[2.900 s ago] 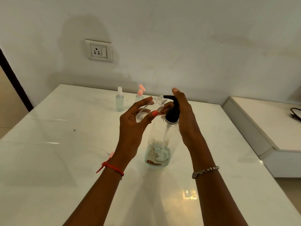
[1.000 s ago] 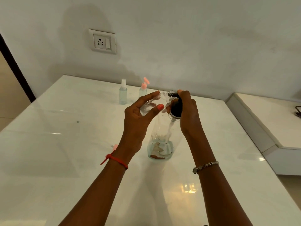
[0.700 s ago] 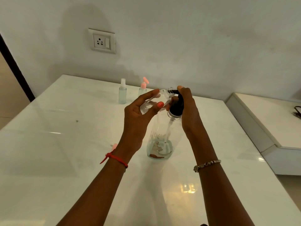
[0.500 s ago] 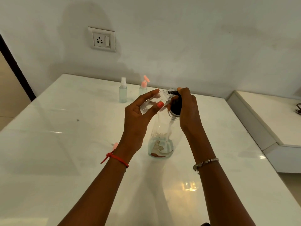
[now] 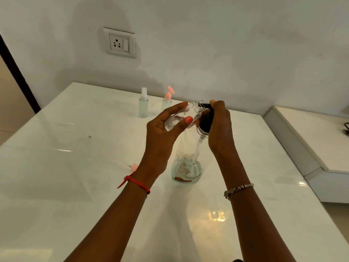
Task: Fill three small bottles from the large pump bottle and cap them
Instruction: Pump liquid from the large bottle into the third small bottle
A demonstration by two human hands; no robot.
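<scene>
The large clear pump bottle (image 5: 186,167) stands on the white table (image 5: 75,167), with a little bluish liquid at its bottom. My right hand (image 5: 220,129) grips its black pump head (image 5: 205,120), a finger on top. My left hand (image 5: 162,133) holds a small clear bottle (image 5: 181,117) tilted, its open mouth at the pump spout. Two small bottles stand at the back: one with a white spray top (image 5: 143,104), one with a pink flip cap (image 5: 167,101). A pink cap (image 5: 134,167) lies on the table by my left wrist.
A wall socket (image 5: 119,42) is on the wall behind the table. A lower white ledge (image 5: 311,137) runs along the right, with a dark cable at its far edge. A dark door frame (image 5: 17,72) stands at the left.
My right hand has curled down over the pump head, which sits lower than at first. The small bottle stays at the spout. The view has shifted slightly.
</scene>
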